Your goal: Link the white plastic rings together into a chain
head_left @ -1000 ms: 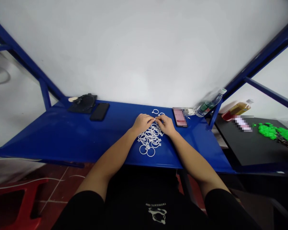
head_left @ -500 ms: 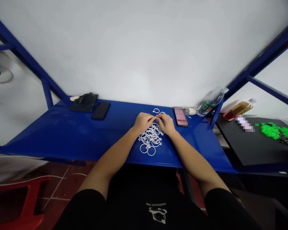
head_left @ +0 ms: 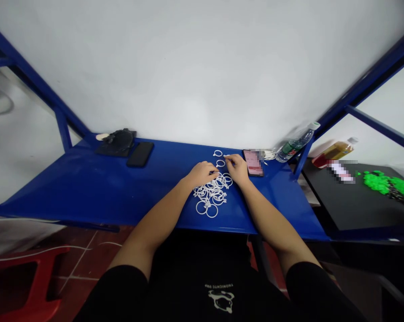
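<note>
A heap of thin white plastic rings (head_left: 210,192), each with a small knob, lies on the blue table. My left hand (head_left: 203,173) rests at the heap's upper left edge, its fingers loosely bent and slightly apart over the rings. Beyond the heap, my right hand (head_left: 237,167) has its thumb and fingertips together on another white ring, mostly hidden by the fingers. Two single rings, a far one (head_left: 217,153) and a nearer one (head_left: 220,163), lie flat between and beyond my hands.
On the blue table (head_left: 87,188) are a dark phone (head_left: 140,154), a black bag (head_left: 119,142), a lit phone (head_left: 253,163), a white cable (head_left: 269,154) and a water bottle (head_left: 296,143). A black side table (head_left: 339,210) holds green pieces (head_left: 376,182) and a drink bottle (head_left: 336,153).
My hands, together at the fingertips before, have parted. The right hand moved away toward the far rings; the left lowered toward the heap. A ring now shows lying between them.
</note>
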### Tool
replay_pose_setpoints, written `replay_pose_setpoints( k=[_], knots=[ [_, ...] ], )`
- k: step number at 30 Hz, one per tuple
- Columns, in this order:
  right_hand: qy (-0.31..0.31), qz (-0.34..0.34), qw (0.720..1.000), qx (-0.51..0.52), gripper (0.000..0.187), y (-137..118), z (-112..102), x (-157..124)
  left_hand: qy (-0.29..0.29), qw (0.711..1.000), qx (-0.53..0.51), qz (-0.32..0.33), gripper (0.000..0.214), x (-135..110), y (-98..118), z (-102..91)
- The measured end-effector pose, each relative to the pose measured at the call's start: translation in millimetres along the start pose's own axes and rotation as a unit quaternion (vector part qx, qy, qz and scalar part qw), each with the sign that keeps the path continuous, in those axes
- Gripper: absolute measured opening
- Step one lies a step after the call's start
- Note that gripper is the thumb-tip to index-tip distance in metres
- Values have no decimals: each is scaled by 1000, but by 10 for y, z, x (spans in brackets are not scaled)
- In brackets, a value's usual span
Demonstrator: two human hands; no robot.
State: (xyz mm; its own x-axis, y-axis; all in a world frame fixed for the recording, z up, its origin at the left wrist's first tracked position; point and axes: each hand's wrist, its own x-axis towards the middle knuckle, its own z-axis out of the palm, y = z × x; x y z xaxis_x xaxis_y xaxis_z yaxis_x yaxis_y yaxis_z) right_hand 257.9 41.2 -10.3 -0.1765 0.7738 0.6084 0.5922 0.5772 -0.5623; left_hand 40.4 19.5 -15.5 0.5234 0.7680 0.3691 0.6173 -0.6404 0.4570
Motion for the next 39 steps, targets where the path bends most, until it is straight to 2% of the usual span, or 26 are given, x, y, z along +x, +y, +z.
replay_pose_setpoints(
  k=[4, 13, 15, 22, 26, 32, 39],
  knots=[
    [-30, -5, 1000, 2, 18, -23, 30, -27, -24, 1000, 5, -2, 19, 1, 14, -13],
    [-157, 5, 987, -41, 21, -22, 80, -48, -21, 999, 13, -34, 20, -6, 16, -41],
    [-169, 0, 984, -49, 22, -16, 80, -41, -20, 999, 20, -33, 20, -7, 15, -41],
    [-132, -5, 991, -28, 20, -27, 60, -49, -8, 999, 24, -36, 16, -8, 11, -44],
    [-108, -27, 994, 1, 20, -66, 48, -51, 55, 998, 2, -40, 20, 1, 6, -72],
    [-75, -67, 994, 47, 21, -140, 26, -62, 135, 987, -21, -88, 25, 15, -1, -66],
    [-27, -25, 998, 43, 18, -164, 44, -85, 155, 984, -74, -35, 18, 0, 19, -36]
  ],
)
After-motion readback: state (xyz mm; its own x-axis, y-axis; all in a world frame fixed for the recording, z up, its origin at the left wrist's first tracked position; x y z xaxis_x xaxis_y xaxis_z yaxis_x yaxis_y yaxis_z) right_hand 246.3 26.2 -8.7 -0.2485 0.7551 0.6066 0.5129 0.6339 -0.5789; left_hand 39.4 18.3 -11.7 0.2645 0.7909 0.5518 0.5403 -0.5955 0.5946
